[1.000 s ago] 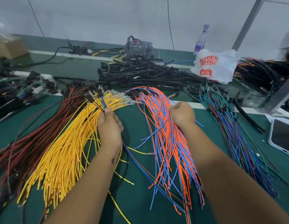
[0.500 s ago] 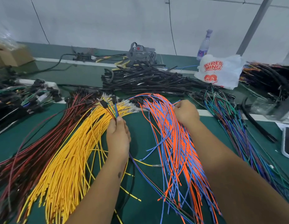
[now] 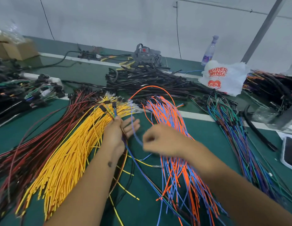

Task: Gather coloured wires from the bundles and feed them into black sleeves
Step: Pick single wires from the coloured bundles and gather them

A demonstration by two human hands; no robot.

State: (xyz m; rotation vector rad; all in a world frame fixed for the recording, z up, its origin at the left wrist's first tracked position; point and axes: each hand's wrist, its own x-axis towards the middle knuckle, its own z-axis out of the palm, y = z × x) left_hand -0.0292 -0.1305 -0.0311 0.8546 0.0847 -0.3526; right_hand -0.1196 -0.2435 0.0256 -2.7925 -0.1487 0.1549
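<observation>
Green surface swamped in wires, we pinch a few in our left hand while our blurred right hand, fingers clenched on orange and blue strands, could snag the centre-frame bundle.

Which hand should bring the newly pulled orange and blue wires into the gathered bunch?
Right. The right hand already pinches the blue wire, looping up with the orange wire, beside the left hand, whose thumb-side grip holds the gathered wires, other fingers spread to receive.

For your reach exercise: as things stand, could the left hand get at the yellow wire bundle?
Probably yes: the left hand lies right beside the yellow wire bundle with nothing between, though it already holds a few wires.
</observation>
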